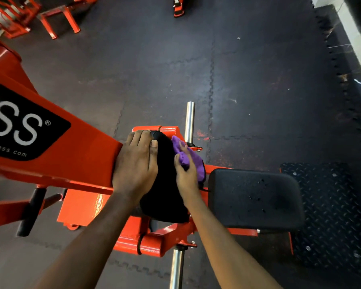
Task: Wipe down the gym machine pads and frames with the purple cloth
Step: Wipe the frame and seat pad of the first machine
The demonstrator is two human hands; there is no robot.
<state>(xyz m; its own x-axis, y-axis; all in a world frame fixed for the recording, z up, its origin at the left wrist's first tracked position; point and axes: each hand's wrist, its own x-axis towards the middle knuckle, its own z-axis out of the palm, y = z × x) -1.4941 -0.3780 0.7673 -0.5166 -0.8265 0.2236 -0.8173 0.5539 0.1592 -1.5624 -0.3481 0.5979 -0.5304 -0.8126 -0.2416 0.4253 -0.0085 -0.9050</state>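
The left hand (137, 163) lies flat, fingers straight, over the end of the orange steel frame beam (71, 155) and the rounded black vinyl pad (165, 184). The right hand (186, 176) clutches the crumpled purple cloth (189, 158) against that pad's right side. Beyond stand a chrome peg (189, 122) and dark rubber floor tiles (248, 69).

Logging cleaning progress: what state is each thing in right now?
Purple cloth: bunched, gripped by the right hand against the rounded pad.
Left hand: flat on the orange frame, fingers straight.
Seat pad: speckled with spots, nothing touching it.
Metal peg: bare, no weights.
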